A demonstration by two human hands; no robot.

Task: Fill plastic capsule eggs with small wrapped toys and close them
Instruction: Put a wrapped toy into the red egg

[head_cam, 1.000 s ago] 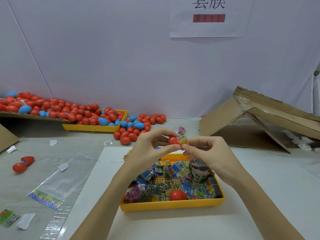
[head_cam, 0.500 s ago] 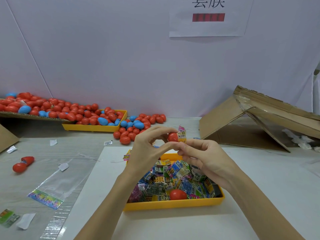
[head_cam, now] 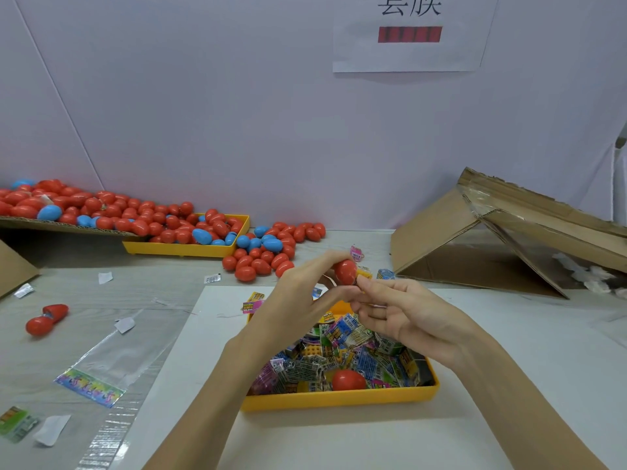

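Note:
My left hand point(head_cam: 302, 293) grips a red capsule egg point(head_cam: 345, 271) between thumb and fingers, above the far edge of a yellow tray point(head_cam: 339, 400). My right hand point(head_cam: 403, 317) meets it from the right, fingertips pressing a small yellow wrapped toy point(head_cam: 364, 274) against the egg's open side. The tray is full of small wrapped toys point(head_cam: 342, 354) and has a red egg half point(head_cam: 347, 379) lying near its front.
A second yellow tray point(head_cam: 183, 249) and a cardboard sheet at the back left hold piles of red and blue eggs point(head_cam: 258, 252). An open red egg point(head_cam: 45, 318) and clear bags point(head_cam: 112, 357) lie left. A collapsed cardboard box point(head_cam: 509, 239) stands right.
My hands have risen slightly and moved away from me. The right hand has turned palm up, and less of the wrapped toy shows beside the egg.

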